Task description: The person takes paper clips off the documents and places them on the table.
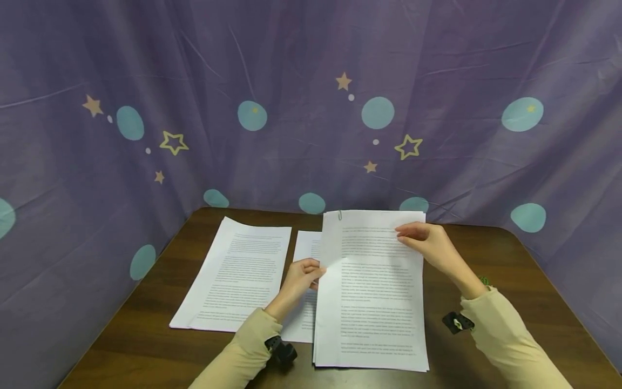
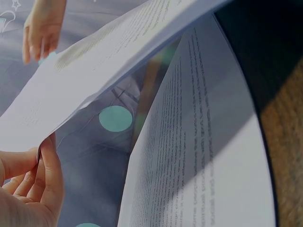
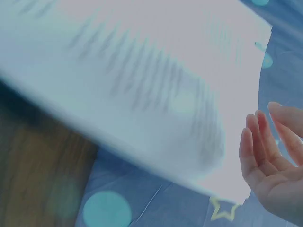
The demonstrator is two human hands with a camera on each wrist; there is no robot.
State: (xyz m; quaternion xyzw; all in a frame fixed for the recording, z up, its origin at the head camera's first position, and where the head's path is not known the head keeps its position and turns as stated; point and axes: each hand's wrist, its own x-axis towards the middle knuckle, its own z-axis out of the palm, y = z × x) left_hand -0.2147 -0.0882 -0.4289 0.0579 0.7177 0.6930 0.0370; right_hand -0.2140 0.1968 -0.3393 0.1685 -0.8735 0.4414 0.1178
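My left hand (image 1: 302, 276) pinches the left edge of a clipped bundle of printed sheets (image 1: 371, 292), thumb in front and fingers behind. The bundle is held up off the table, tilted toward me. A green paper clip (image 1: 339, 215) sits on its top edge near the left corner. In the left wrist view, thumb and fingers close on the paper's edge (image 2: 71, 101). My right hand (image 1: 427, 243) hovers before the bundle's upper right part. The right wrist view shows its fingers (image 3: 253, 142) loosely bent, apart from the thumb, with nothing between them.
A stack of printed sheets (image 1: 243, 275) lies on the left of the brown wooden table (image 1: 141, 329). Another printed sheet or stack (image 1: 300, 321) lies beside it, partly covered by the raised bundle. A purple curtain (image 1: 301, 65) with stars and dots hangs behind the table.
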